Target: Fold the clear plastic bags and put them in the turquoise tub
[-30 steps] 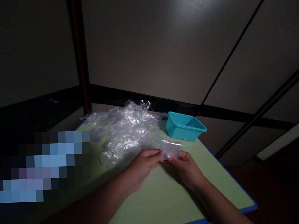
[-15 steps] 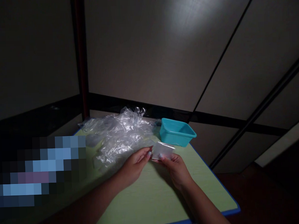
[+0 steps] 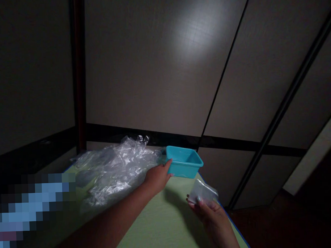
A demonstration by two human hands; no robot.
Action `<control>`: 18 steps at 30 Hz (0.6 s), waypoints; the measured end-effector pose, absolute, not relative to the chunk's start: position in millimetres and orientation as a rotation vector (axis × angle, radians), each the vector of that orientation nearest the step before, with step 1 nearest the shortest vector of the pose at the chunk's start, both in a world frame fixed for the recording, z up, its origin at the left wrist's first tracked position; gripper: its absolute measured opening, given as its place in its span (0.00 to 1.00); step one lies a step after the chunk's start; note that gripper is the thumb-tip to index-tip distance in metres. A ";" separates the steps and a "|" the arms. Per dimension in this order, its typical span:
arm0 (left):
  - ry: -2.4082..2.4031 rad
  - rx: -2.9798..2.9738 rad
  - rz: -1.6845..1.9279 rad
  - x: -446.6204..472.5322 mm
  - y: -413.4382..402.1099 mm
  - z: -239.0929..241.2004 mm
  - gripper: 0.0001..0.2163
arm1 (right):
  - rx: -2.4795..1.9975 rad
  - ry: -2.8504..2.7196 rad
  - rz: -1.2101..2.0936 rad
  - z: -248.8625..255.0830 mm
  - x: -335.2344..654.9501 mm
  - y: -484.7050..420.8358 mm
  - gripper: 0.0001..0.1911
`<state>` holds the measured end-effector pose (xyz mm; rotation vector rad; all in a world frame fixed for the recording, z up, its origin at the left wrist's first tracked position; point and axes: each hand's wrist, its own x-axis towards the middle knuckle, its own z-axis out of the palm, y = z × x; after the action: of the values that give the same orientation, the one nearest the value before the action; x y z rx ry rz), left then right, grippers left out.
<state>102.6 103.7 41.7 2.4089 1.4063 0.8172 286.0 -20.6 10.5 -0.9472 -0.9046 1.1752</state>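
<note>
My left hand (image 3: 158, 176) reaches out to the teal plastic basket (image 3: 185, 170) and grips its near left corner, the thumb up by the rim and the fingers lower on the side. In my right hand (image 3: 212, 214) is a flat, folded clear plastic bag (image 3: 203, 192), pinched under the thumb and held above the table near its right edge. The basket stands upright at the far end of the table; the part of its inside that shows holds nothing I can make out.
A large heap of crumpled clear plastic bags (image 3: 115, 172) spreads over the left of the light green table (image 3: 147, 226), which has a blue edge. Dark-trimmed wall panels (image 3: 153, 84) rise right behind the table. A blurred-out patch covers the lower left.
My left hand has left the folded bag and moved forward onto the basket. My right hand has drawn back to the right with the bag. The view has shifted.
</note>
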 end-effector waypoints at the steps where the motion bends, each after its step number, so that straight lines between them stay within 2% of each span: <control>1: 1.442 2.422 0.790 110.0 110.7 42.6 0.26 | -0.981 -0.885 1.169 8.1 296.8 -26.2 0.18; 5: 1.524 2.463 0.693 125.7 133.5 43.9 0.15 | -1.083 -0.823 1.099 6.7 333.9 -47.0 0.19; 11: 1.515 2.550 0.679 123.9 131.4 46.4 0.13 | -1.177 -0.832 1.051 21.4 358.9 -65.0 0.19; 18: 1.445 2.693 0.788 103.8 72.9 50.5 0.09 | -1.171 -0.902 1.158 47.1 368.4 -72.2 0.16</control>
<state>103.8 72.9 50.5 2.6933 1.4454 0.7884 368.4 -72.2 47.1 -1.1715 -0.9024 1.1578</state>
